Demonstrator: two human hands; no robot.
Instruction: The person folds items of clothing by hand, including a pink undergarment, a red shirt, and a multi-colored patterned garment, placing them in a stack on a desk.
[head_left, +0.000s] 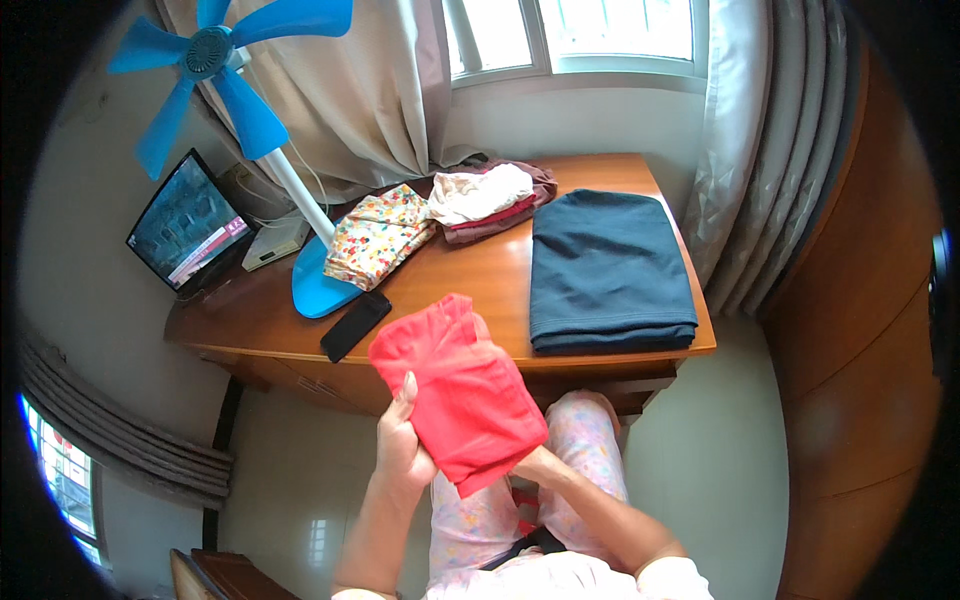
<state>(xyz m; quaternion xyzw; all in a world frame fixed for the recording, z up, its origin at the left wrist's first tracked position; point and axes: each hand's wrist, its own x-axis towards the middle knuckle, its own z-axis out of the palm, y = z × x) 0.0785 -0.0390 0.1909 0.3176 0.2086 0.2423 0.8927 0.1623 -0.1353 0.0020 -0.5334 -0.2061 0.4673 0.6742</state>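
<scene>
A folded red garment is held up in front of the wooden desk's front edge, above my lap. My left hand grips its left side, thumb on top and fingers out of sight beneath. At its lower right corner, my right hand reaches under the cloth, and its fingers are hidden there. A folded dark blue garment lies on the desk to the right. Farther left on the desk is a folded floral garment. Behind it rests a pile with a white garment over dark red and maroon cloth.
A black phone lies near the front edge of the wooden desk. The blue fan stands on a blue base. At left are a lit screen and a white box. Curtains flank the window.
</scene>
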